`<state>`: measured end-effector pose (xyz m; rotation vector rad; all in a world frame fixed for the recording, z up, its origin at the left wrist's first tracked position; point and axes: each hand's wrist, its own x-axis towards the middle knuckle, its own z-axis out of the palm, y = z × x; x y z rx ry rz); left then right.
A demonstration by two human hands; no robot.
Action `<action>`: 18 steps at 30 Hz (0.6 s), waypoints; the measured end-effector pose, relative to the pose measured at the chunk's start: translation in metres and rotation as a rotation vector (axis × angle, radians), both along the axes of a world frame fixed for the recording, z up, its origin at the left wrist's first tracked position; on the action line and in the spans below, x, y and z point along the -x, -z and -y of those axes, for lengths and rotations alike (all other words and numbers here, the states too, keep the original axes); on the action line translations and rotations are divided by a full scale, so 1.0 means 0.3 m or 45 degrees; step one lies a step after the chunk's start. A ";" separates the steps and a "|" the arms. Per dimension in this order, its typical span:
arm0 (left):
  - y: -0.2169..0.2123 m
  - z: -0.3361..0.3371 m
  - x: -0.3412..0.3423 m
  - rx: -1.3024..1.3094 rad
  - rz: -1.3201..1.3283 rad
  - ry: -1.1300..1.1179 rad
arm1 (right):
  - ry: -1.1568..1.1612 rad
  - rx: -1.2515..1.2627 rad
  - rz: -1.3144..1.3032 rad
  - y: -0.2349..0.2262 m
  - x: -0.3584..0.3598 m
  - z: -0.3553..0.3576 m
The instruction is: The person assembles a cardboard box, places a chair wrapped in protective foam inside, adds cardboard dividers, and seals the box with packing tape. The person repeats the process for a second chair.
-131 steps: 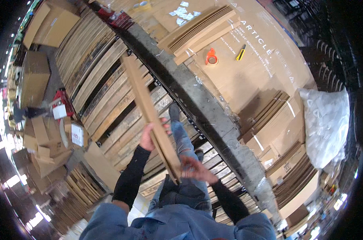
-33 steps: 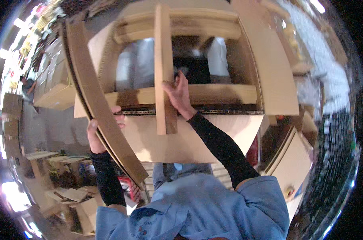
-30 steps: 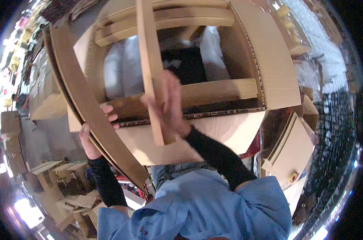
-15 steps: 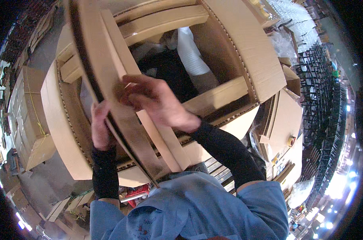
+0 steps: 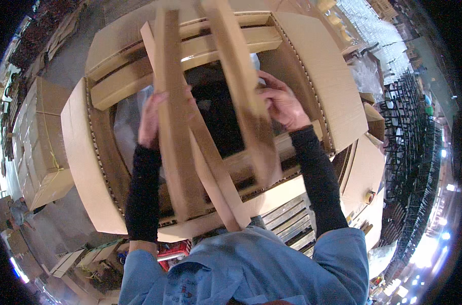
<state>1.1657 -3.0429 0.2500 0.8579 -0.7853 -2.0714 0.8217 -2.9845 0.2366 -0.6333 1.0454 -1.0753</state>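
Blue shirt [image 5: 277, 267], small chest print [image 5: 184, 290]; black forearm sleeves [image 5: 317, 183]

Left hand [image 5: 150, 119] and right hand [image 5: 286, 108] held apart, out in front.
Both black-sleeved forearms [image 5: 145, 195] are stretched forward; the left hand is curled and slightly blurred, while the right hand is turned inward, its fingers [image 5: 272, 82] bent.

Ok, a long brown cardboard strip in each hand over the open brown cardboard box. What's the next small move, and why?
Probably lower the long brown cardboard strip in the right hand slightly toward the open brown cardboard box: that strip appears apart from the slanting brown cardboard strip across the opening, while the left hand holds a second brown cardboard strip.
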 end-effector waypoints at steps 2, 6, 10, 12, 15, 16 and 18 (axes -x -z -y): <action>0.102 0.068 -0.156 0.174 0.329 -0.092 | 0.266 0.001 -0.264 0.058 0.127 -0.020; 0.225 0.004 -0.312 0.266 0.775 -0.529 | 0.139 0.108 -1.910 0.110 0.159 -0.058; 0.395 -0.018 -0.437 0.455 0.804 -0.462 | -0.336 0.179 -2.525 0.069 0.067 -0.027; 0.421 -0.029 -0.459 0.397 0.725 -0.523 | -0.244 0.198 -2.573 0.085 0.138 -0.026; 0.428 -0.062 -0.478 0.129 0.554 -0.710 | -0.122 -0.014 -2.445 0.059 0.308 -0.041; 0.424 -0.062 -0.473 0.201 0.605 -0.642 | -0.061 -0.035 -2.474 0.068 0.363 -0.054; 0.415 -0.055 -0.454 0.339 0.693 -0.503 | -0.013 -0.088 -2.626 0.029 0.339 -0.029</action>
